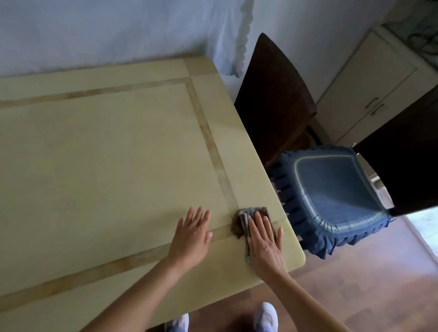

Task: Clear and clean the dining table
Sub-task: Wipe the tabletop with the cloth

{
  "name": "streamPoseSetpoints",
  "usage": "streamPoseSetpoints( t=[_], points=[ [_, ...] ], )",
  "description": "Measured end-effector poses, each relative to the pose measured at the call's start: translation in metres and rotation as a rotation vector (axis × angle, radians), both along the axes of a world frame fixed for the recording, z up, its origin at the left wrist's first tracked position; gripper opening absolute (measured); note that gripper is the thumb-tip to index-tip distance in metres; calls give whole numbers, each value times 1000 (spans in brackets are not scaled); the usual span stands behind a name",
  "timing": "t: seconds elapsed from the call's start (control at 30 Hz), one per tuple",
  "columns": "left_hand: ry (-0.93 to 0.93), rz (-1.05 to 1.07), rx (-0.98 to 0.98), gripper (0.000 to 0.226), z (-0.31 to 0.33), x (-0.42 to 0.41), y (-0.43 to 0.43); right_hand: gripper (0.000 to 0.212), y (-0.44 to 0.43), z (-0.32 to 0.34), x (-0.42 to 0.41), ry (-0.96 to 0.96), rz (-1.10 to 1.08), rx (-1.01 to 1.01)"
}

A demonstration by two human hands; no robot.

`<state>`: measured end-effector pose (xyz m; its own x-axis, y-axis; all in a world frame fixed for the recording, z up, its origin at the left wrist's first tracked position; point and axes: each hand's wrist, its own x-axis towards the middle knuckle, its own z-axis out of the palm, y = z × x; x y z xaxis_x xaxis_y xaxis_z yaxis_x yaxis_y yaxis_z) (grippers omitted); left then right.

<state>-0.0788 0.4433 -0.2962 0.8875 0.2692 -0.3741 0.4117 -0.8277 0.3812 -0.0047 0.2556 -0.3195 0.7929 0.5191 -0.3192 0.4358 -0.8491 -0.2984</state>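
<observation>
The pale yellow dining table (98,152) with tan inlay strips fills the left of the head view. A brown and grey cloth (241,221) lies near the table's near right corner. My right hand (263,242) presses flat on the cloth, fingers together and stretched out. My left hand (191,235) rests flat on the bare tabletop just left of it, fingers spread, holding nothing.
A dark wooden chair with a blue frilled seat cover (333,192) stands close to the table's right edge. A second dark chair back (415,160) is further right. Cream cabinets (376,91) line the far right wall. Wood floor and my feet (266,320) are below.
</observation>
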Motion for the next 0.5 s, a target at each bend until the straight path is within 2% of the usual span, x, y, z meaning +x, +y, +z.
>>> streamPoseSetpoints(
  t=[0.13,0.23,0.5],
  points=[
    [-3,127,-3,57,3,5,-24,69,-6,-10,5,8,38,52],
    [-44,274,6,55,2,6,-49,58,-20,-18,12,-61,157,61],
    [-46,673,36,54,15,-29,-58,77,-16,-14,8,-75,650,-10]
  ],
)
